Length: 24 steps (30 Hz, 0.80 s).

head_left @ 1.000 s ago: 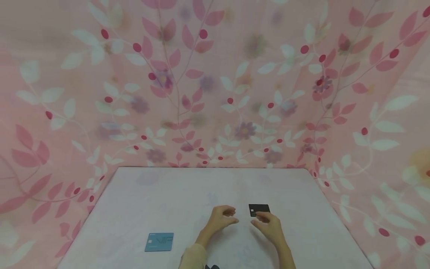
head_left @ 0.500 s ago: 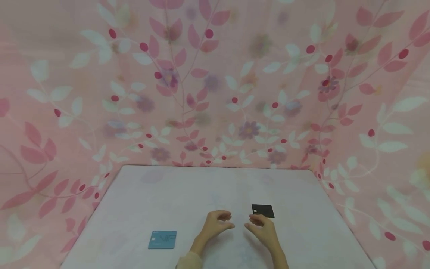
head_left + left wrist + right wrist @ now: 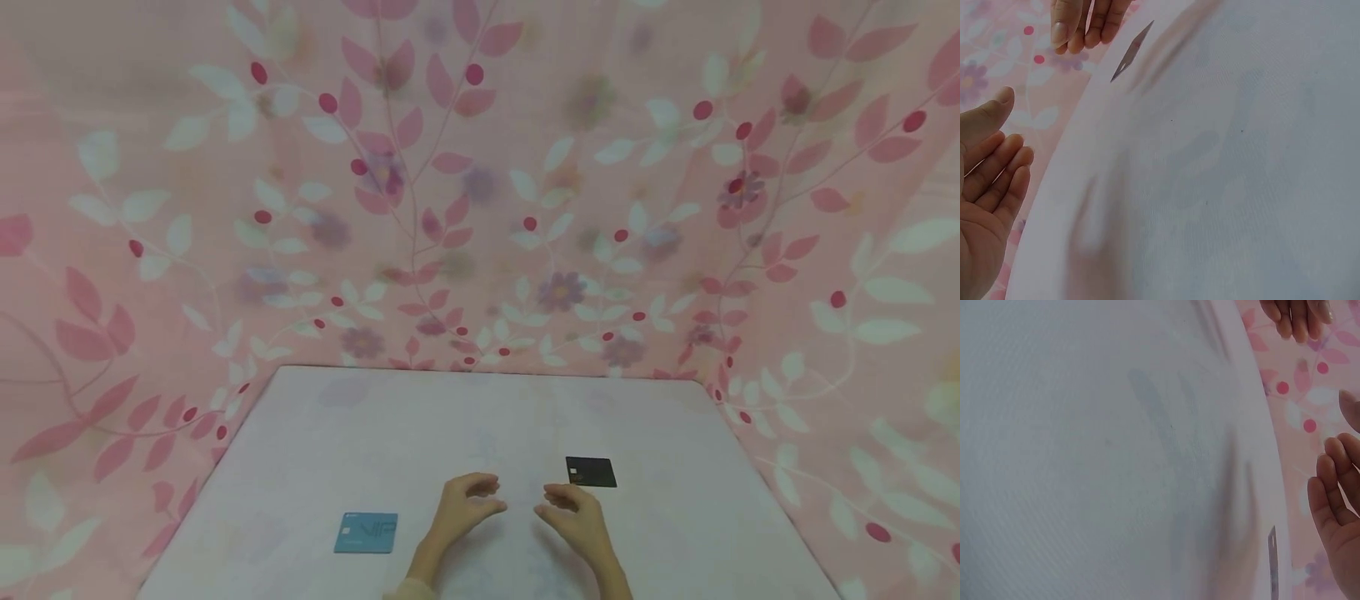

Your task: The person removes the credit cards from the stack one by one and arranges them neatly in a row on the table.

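Note:
In the head view my left hand (image 3: 463, 510) hovers above the white table with fingers loosely bent and nothing between them. Facing it, my right hand (image 3: 576, 518) is held the same way, also holding nothing; a gap separates the two. Just beyond the right fingertips lies a black card (image 3: 592, 472) with a pale chip. Left of the left hand, a blue card (image 3: 365, 532) with a chip and "VIP" lettering lies flat. The left wrist view shows the left palm (image 3: 991, 194) facing inward, and the right wrist view the right fingers (image 3: 1330, 487) slightly curved.
The white table (image 3: 420, 417) reaches back to a pink curtain (image 3: 480, 208) printed with leaves and flowers, which also hangs along both sides. Shadows of the hands fall on the tabletop.
Both hands have drifted left and slightly down in the head view, and the black card is now fully uncovered. The cards have shifted right in view along with the whole scene.

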### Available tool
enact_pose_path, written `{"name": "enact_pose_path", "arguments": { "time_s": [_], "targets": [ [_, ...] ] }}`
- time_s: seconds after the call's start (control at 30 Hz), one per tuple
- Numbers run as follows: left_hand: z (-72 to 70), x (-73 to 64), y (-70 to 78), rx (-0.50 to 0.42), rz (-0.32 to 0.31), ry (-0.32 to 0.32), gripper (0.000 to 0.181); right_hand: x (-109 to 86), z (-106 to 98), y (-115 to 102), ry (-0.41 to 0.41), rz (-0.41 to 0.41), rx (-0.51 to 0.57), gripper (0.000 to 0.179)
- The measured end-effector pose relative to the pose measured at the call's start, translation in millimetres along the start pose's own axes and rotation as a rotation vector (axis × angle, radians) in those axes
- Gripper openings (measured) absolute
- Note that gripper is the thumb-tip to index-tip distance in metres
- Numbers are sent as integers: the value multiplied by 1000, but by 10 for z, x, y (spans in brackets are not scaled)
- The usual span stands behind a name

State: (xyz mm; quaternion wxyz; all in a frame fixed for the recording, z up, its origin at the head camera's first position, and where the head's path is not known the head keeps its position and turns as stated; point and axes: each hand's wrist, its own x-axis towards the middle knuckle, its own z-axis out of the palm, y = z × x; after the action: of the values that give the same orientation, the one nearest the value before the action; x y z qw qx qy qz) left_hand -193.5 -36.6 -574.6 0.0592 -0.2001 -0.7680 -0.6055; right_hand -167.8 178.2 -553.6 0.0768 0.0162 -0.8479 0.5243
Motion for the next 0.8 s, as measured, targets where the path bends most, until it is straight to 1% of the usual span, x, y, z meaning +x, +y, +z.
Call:
{"name": "enact_pose_path", "arguments": {
  "time_s": [0.1,0.2,0.33,0.43,0.63,0.8],
  "targets": [
    [-28,-34,10,6,-6,17,37,-22,56,-46,-14,-14,39,29],
    [-52,-74,16,1,-23,30,37,-54,114,-84,-36,-34,56,28],
    [-95,-135,20,-6,-49,39,38,-96,192,-84,-53,-47,45,29],
    [-139,-181,14,20,-65,47,38,-113,255,-55,-62,-47,47,29],
    [-231,-289,-40,62,-113,68,40,-134,370,-49,-114,-73,79,29],
    [-323,-365,-59,72,-105,94,41,-159,459,-93,-150,-88,123,28]
  ]
}}
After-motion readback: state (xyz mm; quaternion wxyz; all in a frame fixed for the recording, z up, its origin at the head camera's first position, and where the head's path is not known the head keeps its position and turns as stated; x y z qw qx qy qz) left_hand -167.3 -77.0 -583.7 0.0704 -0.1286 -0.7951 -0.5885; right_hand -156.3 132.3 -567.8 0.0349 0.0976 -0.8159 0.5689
